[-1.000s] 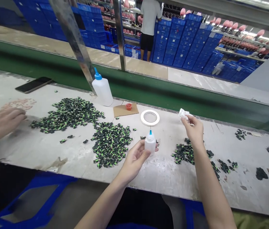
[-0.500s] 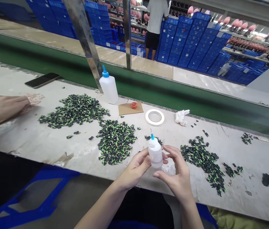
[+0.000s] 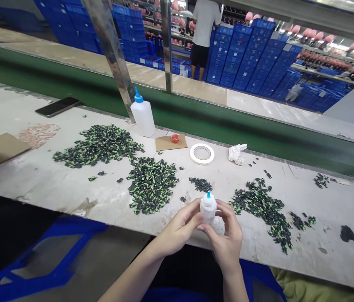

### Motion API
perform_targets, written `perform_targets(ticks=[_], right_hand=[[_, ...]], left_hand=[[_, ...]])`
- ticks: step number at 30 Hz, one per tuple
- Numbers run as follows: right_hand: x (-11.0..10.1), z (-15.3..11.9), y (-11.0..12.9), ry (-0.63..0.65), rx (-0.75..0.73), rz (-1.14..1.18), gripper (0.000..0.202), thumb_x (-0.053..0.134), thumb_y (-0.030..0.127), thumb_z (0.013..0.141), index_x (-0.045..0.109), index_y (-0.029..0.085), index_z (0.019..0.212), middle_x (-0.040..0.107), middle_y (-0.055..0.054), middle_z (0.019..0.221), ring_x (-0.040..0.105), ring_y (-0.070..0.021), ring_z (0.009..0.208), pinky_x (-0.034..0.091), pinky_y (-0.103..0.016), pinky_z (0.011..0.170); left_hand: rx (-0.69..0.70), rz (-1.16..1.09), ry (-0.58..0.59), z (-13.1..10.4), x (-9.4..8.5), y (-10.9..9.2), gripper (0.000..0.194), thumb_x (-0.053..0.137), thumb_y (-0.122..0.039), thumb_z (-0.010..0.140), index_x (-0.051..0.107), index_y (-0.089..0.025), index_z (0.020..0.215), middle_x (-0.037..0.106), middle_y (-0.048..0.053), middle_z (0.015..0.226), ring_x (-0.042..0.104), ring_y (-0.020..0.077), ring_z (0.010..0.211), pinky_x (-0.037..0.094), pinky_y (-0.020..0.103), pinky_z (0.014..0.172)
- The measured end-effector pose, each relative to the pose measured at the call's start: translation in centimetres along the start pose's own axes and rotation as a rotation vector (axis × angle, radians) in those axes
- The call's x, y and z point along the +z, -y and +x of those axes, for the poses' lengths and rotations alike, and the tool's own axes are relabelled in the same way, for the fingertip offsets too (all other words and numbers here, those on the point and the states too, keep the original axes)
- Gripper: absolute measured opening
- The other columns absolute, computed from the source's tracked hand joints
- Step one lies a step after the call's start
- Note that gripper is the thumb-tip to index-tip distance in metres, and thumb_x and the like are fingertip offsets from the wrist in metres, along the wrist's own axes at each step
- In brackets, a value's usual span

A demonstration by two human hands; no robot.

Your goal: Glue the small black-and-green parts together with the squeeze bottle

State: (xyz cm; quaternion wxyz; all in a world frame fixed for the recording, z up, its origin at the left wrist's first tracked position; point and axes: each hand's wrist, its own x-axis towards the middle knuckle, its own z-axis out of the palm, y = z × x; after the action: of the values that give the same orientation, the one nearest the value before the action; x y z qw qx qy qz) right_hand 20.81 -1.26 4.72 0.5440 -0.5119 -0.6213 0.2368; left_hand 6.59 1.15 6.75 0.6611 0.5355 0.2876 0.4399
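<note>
Between my two hands is a small white squeeze bottle [image 3: 208, 212] with a blue needle tip, held over the table's near edge. My left hand [image 3: 181, 226] wraps its fingers and thumb round the bottle's left side. On the other side my right hand [image 3: 227, 235] is closed against it, thumb near the base. A pile of small black-and-green pieces [image 3: 153, 184] lies left of my hands, and another pile of such pieces [image 3: 263, 207] lies to the right. Just beyond the bottle sits a little cluster of dark pieces [image 3: 200, 184].
A larger white bottle with blue cap [image 3: 143, 117] stands by a metal post. Nearby are a red cup [image 3: 174, 138] on cardboard, a tape roll [image 3: 202, 154] and crumpled tissue [image 3: 237, 154]. A phone [image 3: 58, 107] lies left. Behind the green conveyor, a person [image 3: 204, 37] stands near blue crates [image 3: 242, 56].
My right hand has closed in on the bottle, which has come lower and nearer to me. At the left, another person's hand has left the view, uncovering cardboard with a red object.
</note>
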Motion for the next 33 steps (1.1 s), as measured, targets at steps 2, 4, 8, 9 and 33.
perform_targets(ticks=[2, 4, 8, 9, 33], right_hand=[[0.1, -0.3, -0.1, -0.007, 0.027, 0.022, 0.032, 0.075, 0.022, 0.075, 0.064, 0.025, 0.105, 0.066, -0.009, 0.109, 0.061, -0.0243, 0.101, 0.055, -0.036, 0.073], [0.2, -0.5, -0.2, -0.017, 0.052, 0.052, 0.030, 0.074, 0.021, 0.075, 0.066, 0.025, 0.103, 0.067, -0.008, 0.107, 0.061, -0.0240, 0.102, 0.055, -0.035, 0.073], [0.3, -0.7, -0.5, -0.033, 0.108, 0.104, 0.027, 0.075, 0.020, 0.074, 0.067, 0.025, 0.099, 0.067, -0.008, 0.107, 0.061, -0.0237, 0.103, 0.055, -0.034, 0.074], [0.3, -0.7, -0.5, -0.030, 0.122, 0.108, 0.028, 0.075, 0.021, 0.073, 0.068, 0.025, 0.099, 0.067, -0.008, 0.107, 0.062, -0.0238, 0.102, 0.055, -0.034, 0.074], [-1.6, -1.7, -3.1, -0.073, 0.434, 0.325, 0.030, 0.073, 0.038, 0.075, 0.060, 0.020, 0.095, 0.073, -0.008, 0.094, 0.068, -0.0234, 0.087, 0.055, -0.037, 0.075]], left_hand=[[-0.003, 0.031, 0.027, -0.1, -0.1, 0.0, 0.046, 0.049, -0.046, 0.092, 0.056, -0.020, 0.129, 0.061, 0.010, 0.128, 0.054, 0.0268, 0.120, 0.043, 0.036, 0.103], [-0.011, 0.044, 0.047, -0.2, -0.3, 0.1, 0.044, 0.049, -0.043, 0.093, 0.055, -0.020, 0.130, 0.060, 0.010, 0.130, 0.054, 0.0267, 0.121, 0.042, 0.037, 0.104], [-0.019, 0.062, 0.061, -0.4, -0.6, 0.5, 0.039, 0.052, -0.037, 0.092, 0.058, -0.021, 0.127, 0.058, 0.009, 0.134, 0.053, 0.0258, 0.123, 0.040, 0.037, 0.106], [-0.021, 0.065, 0.061, -0.4, -0.7, 0.6, 0.038, 0.053, -0.036, 0.092, 0.058, -0.021, 0.126, 0.058, 0.009, 0.134, 0.053, 0.0260, 0.123, 0.039, 0.037, 0.107], [0.066, 0.767, -0.396, 0.2, -4.0, 1.5, 0.031, 0.049, -0.030, 0.091, 0.063, -0.022, 0.118, 0.062, 0.010, 0.112, 0.056, 0.0253, 0.106, 0.043, 0.042, 0.094]])
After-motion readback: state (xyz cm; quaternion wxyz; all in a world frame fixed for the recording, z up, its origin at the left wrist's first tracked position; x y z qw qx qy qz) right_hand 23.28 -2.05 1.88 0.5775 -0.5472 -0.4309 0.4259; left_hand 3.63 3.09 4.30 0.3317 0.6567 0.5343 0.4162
